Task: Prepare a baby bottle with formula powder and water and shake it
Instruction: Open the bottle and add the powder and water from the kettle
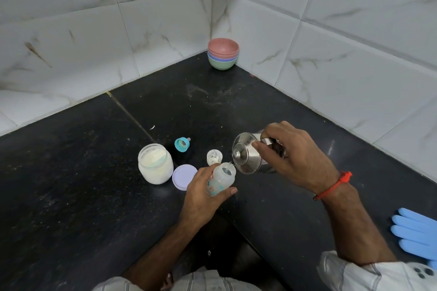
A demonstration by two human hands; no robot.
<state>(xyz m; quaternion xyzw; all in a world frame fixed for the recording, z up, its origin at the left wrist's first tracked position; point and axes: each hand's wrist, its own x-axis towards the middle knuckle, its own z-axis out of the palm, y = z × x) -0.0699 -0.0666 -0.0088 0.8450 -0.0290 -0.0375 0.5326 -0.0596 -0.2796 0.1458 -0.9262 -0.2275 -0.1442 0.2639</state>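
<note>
Frame centre: left hand (203,190) grips open baby bottle (221,178), tilted, above the black desk (71,184). Right hand (295,156) holds steel jug (250,155) tipped at the bottle mouth; flow possibly present, unclear. Formula jar (155,163) left, uncapped.

Even, soft overhead light, medium bright. Wall tiles (354,30) slightly washed out at 1 o'clock. Dark surface (71,196) shows faint sheen, weak diffuse shadows. Small glare spots on steel jug (246,153). Strong wide-angle bending at edges, tile lines curve. Centre sharp; sleeves (378,271) at 5 o'clock soft.
</note>
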